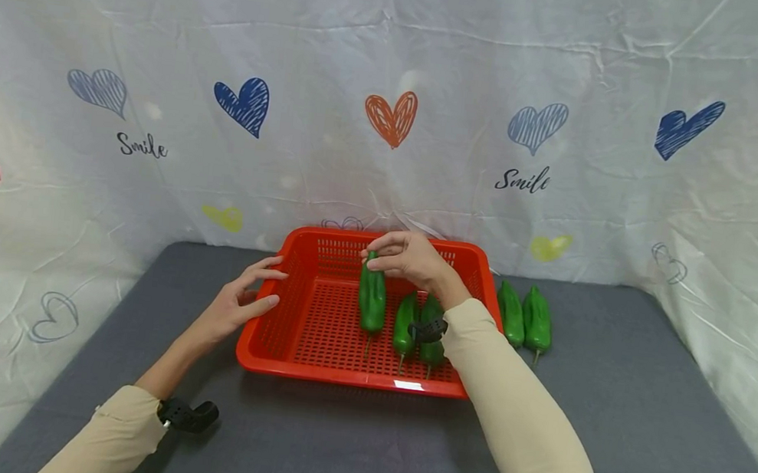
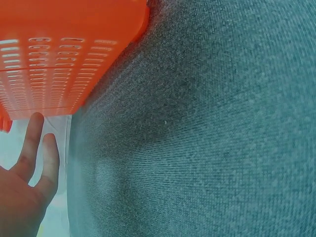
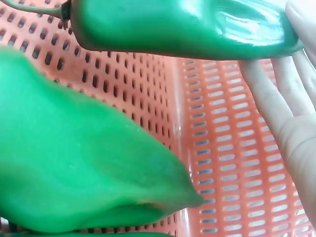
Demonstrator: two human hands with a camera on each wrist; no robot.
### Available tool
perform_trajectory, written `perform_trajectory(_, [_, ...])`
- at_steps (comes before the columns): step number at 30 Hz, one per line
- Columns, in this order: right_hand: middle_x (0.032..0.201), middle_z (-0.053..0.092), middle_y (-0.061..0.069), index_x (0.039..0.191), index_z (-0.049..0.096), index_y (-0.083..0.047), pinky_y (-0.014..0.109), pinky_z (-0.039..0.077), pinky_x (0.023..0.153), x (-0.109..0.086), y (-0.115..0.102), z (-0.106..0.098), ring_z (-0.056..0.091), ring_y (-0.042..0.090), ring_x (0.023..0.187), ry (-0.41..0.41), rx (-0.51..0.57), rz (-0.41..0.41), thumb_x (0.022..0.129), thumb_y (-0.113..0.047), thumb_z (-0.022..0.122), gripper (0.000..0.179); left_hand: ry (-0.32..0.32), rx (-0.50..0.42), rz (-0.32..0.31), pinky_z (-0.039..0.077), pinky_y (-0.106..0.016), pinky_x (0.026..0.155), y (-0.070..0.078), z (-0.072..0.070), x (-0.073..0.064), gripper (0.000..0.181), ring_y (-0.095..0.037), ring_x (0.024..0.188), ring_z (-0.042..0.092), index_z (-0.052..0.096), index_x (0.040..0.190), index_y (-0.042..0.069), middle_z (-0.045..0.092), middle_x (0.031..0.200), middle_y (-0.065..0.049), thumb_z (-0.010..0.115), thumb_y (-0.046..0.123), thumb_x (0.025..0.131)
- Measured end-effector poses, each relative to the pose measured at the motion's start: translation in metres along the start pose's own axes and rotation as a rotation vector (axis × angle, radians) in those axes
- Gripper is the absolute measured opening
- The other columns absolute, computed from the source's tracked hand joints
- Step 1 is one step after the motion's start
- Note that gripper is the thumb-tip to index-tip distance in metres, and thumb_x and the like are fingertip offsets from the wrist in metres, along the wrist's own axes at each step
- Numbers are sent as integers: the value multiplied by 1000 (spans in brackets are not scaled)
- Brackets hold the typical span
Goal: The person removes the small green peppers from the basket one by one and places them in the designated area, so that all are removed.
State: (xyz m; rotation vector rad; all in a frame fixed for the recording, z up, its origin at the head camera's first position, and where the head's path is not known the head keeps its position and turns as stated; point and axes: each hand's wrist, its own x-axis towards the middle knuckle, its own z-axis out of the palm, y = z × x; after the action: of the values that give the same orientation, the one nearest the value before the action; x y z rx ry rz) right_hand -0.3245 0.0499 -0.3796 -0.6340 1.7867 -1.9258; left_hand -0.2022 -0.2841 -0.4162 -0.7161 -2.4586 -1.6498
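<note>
My right hand (image 1: 411, 259) pinches a green pepper (image 1: 371, 301) by its tip inside a red plastic basket (image 1: 355, 378); the pepper's stem points toward me. In the right wrist view the fingers (image 3: 264, 94) lie under that pepper's end, the thumb above it. Another green pepper (image 1: 404, 324) lies in the basket just right of it, and a third pepper (image 1: 430, 354) is partly covered by the right wrist. My left hand (image 1: 236, 302) is at the basket's left rim, its fingers extended. From the left wrist view, two fingers (image 2: 49, 168) show beside the basket's slotted wall (image 2: 59, 74).
Two more green peppers (image 1: 538, 323) lie side by side on the grey cloth (image 1: 617, 416), right of the basket. Behind the table hangs a white curtain (image 1: 329, 46) printed with hearts and the word Smile. The basket stands near the table's back edge.
</note>
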Motion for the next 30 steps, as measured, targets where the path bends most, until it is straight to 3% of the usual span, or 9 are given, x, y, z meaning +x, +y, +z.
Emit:
perform_trajectory(10, [126, 60, 34, 125, 59, 18, 45, 53, 90, -1, -9, 3, 68, 30, 105, 25, 28, -48, 92, 9, 70, 36, -7, -6, -17, 51, -30, 84, -1, 0, 1, 40, -40, 116, 53, 54, 140, 1, 29, 162, -11, 60, 3, 101])
perform_trajectory(20, [134, 54, 32, 126, 63, 13, 50, 51, 92, -4, -24, 10, 65, 31, 106, 76, 32, -77, 93, 3, 72, 36, -8, 0, 6, 52, -29, 82, -2, -1, 1, 40, -36, 112, 56, 54, 140, 0, 30, 161, -13, 60, 1, 101])
perform_trajectory(26, [132, 55, 34, 126, 63, 12, 50, 52, 91, -11, -34, 13, 64, 31, 106, 108, -7, -102, 92, -1, 75, 38, -6, 13, 12, 51, -29, 82, -3, -1, 1, 40, -32, 112, 56, 55, 140, 1, 30, 161, -14, 60, 1, 101])
perform_trajectory(30, [125, 63, 27, 126, 64, 11, 45, 54, 89, -18, -42, 14, 64, 31, 107, 139, -39, -119, 91, -3, 77, 40, -4, 15, 6, 51, -29, 84, -2, 0, 0, 40, -34, 116, 53, 55, 140, 1, 30, 161, -13, 61, 2, 100])
